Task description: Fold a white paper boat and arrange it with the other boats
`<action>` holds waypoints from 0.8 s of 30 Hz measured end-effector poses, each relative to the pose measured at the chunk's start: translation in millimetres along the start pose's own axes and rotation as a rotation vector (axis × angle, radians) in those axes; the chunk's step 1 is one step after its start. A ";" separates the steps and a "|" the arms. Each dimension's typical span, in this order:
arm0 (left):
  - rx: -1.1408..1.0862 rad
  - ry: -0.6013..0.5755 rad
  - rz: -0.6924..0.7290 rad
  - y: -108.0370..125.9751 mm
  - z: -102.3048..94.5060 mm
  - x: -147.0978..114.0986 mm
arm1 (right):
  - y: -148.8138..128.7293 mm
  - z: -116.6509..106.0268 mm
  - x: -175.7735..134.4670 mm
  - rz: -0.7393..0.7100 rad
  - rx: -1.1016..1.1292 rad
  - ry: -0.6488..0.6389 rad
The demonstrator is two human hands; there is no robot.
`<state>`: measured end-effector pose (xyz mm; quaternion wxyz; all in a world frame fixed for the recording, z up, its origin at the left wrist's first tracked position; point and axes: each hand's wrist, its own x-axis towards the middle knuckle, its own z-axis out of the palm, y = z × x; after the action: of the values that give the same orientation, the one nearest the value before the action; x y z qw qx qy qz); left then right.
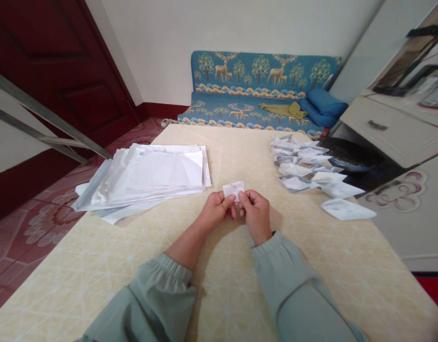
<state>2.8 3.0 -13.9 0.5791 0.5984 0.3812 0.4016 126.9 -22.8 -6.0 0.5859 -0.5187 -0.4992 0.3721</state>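
Both my hands meet over the middle of the beige table (98, 266). My left hand (216, 209) and my right hand (255, 211) pinch a small folded piece of white paper (233, 189) between their fingertips, just above the tabletop. A stack of flat white sheets (151, 173) lies to the left of my hands. To the right sits a cluster of several folded paper boats (308, 166), one of them (347, 209) apart near the table's right edge.
Beyond the table stands a blue sofa with a deer print (261, 90) and a blue cushion (326, 102). A dark red door (62, 66) and a metal frame (44, 118) are at left. A white cabinet (393, 128) stands at right.
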 end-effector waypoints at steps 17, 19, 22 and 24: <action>-0.083 0.253 0.033 2.6 -5.8 2.7 | 7.7 -4.6 3.4 0.040 0.078 -0.181; -0.095 0.256 0.018 0.7 -5.3 2.3 | 9.7 -2.7 3.3 0.123 0.174 -0.173; -0.097 0.279 0.035 0.9 -5.1 2.5 | 10.6 -1.4 4.1 0.212 0.302 -0.125; -0.109 0.281 0.080 2.6 -5.6 3.2 | 9.0 -1.6 5.0 0.227 0.375 -0.074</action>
<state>-1.1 8.0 -11.2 0.5354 0.5186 0.4119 0.5242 130.3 -16.8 -13.7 0.6078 -0.4394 -0.3809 0.5407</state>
